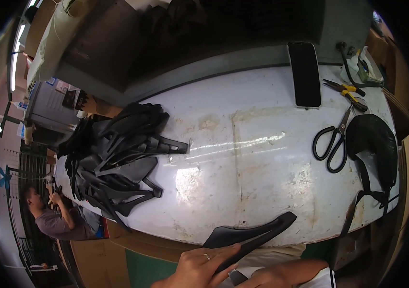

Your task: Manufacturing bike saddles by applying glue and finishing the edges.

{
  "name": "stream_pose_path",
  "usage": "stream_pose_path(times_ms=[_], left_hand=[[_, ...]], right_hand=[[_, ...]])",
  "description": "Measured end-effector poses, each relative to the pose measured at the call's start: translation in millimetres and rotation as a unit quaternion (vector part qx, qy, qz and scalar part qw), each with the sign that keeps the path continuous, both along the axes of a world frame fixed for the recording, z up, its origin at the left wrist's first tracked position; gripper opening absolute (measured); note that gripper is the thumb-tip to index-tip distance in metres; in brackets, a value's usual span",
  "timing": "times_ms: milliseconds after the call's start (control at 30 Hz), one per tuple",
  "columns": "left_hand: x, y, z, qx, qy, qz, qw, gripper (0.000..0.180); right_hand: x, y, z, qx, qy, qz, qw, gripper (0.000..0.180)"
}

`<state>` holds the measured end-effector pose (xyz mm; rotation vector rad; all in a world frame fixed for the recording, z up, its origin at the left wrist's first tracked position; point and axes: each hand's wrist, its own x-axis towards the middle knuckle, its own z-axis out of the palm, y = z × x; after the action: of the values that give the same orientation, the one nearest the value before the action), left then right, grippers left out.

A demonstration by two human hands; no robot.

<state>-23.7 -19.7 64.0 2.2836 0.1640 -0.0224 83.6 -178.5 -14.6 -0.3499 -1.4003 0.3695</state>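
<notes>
My left hand (203, 265) grips a flat black plastic piece (250, 233) at the near edge of the white table (243, 158); its pointed end reaches up and right over the edge. My right hand (277, 276) is low beside it, fingers curled, close to the piece's near end; what it holds is hidden. A heap of similar black pieces (115, 158) lies on the left part of the table.
Black scissors (333, 141) and a curved black mesh shell (375, 144) lie at the right. A dark phone (304, 74) and yellow-handled pliers (347, 91) sit at the back right. Another person (53, 218) sits beyond the table's left end.
</notes>
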Motion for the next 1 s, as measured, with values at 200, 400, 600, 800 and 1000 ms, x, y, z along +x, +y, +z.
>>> stream_pose_path(times_ms=[200, 400, 600, 800, 1000], left_hand=[[1.8, 3.2, -1.8, 0.002, -0.006, -0.011, 1.000, 0.037], [3.8, 4.3, -7.6, -0.052, -0.053, 0.013, 0.997, 0.043], [3.0, 3.7, -4.3, -0.082, 0.024, -0.003, 0.996, 0.051], [0.0, 2.4, -2.5, -0.086, 0.060, 0.005, 0.994, 0.047], [1.0, -0.1, -5.2, -0.139, 0.085, 0.032, 0.986, 0.034]], right_hand=[[3.0, 17.7, 0.0, 0.053, 0.008, -0.067, 0.996, 0.016], [-2.3, 33.9, 2.3, 0.056, 0.151, -0.019, 0.987, 0.008], [10.3, 14.1, 3.9, 0.032, 0.079, -0.018, 0.996, 0.011], [4.6, 10.4, -2.1, 0.035, -0.003, -0.085, 0.996, 0.011], [-24.8, 24.5, -7.2, 0.093, 0.368, -0.144, 0.914, 0.012]])
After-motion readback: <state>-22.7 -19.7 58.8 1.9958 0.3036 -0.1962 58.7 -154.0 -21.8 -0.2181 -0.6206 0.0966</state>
